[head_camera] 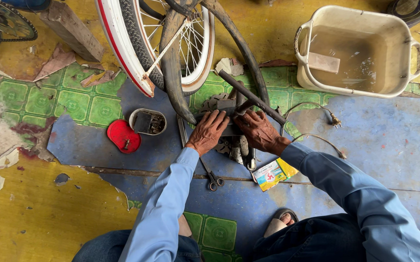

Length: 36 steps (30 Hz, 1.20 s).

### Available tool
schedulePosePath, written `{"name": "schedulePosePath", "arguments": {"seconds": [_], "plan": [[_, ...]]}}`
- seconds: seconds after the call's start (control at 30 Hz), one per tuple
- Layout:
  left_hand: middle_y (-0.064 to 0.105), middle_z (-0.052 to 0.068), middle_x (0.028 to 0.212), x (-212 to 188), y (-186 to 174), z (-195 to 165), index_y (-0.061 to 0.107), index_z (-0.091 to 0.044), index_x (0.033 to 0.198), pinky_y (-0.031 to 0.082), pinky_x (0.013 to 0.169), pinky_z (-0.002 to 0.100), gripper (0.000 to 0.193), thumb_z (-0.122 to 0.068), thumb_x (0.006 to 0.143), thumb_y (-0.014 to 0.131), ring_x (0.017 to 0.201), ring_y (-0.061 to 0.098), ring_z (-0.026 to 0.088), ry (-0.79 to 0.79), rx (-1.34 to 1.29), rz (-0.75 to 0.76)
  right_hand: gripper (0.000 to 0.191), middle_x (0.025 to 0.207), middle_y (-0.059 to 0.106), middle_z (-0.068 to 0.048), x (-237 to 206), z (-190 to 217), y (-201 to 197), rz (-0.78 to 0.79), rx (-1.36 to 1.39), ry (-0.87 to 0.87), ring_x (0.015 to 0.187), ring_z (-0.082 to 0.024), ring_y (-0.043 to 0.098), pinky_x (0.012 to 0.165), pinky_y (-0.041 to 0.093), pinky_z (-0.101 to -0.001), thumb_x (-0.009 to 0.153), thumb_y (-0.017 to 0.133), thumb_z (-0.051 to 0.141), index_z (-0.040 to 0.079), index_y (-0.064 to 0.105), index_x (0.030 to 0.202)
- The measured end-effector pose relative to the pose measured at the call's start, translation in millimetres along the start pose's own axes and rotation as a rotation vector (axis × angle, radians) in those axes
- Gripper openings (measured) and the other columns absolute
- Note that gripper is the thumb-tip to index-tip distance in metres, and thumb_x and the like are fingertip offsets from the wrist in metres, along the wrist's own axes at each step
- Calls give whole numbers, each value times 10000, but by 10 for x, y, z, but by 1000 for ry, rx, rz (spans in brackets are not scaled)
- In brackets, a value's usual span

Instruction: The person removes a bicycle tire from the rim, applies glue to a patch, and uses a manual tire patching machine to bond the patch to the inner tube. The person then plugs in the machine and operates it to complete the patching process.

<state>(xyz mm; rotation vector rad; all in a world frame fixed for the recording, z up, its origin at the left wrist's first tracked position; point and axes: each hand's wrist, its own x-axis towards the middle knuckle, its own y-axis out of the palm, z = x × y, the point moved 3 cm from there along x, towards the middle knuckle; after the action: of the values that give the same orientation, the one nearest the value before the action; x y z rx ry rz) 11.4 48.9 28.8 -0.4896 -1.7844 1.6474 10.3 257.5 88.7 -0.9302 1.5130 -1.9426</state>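
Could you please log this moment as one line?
left hand on inner tube | right hand on tool pile | water tub nearby

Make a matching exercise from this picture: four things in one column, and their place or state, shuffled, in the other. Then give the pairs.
1. tub
2. red lid
3. scissors
4. inner tube

a. lies beside the open tin
b. holds murky water
c. hangs over the wheel
d. lie under the left forearm

Pairs: 1-b, 2-a, 3-d, 4-c
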Motion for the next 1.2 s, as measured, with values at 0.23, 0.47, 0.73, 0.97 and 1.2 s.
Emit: {"name": "schedulePosePath", "arguments": {"seconds": [0.23,0.47,0.73,0.97,1.2], "plan": [[524,156,1479,52,-132,-153,605,-129,1414,349,1156,569,457,-360,1027,534,1369,446,427,-89,-180,20,716,1299,528,-158,0,-89,-27,97,51,81,1268,-369,492,933,482,-511,721,690,110,154,588,1428],[516,151,1501,64,-68,-229,594,-137,1438,322,1181,576,473,-393,1050,508,1394,429,422,-142,-175,58,608,1324,539,-177,-167,-154,6,-39,145,40,1244,-383,523,837,497,-510,749,685,93,121,633,1354],[505,160,1505,95,-6,-231,565,-159,1456,297,1184,595,473,-388,1047,500,1398,413,435,-175,-202,107,311,1210,674,-79,-1629,-522,366,478,107,268,1134,-245,636,889,550,-396,922,695,284,145,693,1200],[496,164,1521,70,17,-281,550,-152,1472,283,1209,589,488,-402,1057,493,1420,400,438,-178,-182,116,647,1449,519,-113,-2149,-309,668,559,89,300,1297,-296,454,926,454,-505,772,779,448,157,631,1330],[488,166,1518,70,-4,-273,540,-156,1475,272,1199,597,497,-408,1049,493,1412,396,442,-177,-187,107,128,1148,694,-35,-2004,-351,-32,381,227,129,1106,-233,658,1061,484,-447,910,694,168,139,678,1033]]}}
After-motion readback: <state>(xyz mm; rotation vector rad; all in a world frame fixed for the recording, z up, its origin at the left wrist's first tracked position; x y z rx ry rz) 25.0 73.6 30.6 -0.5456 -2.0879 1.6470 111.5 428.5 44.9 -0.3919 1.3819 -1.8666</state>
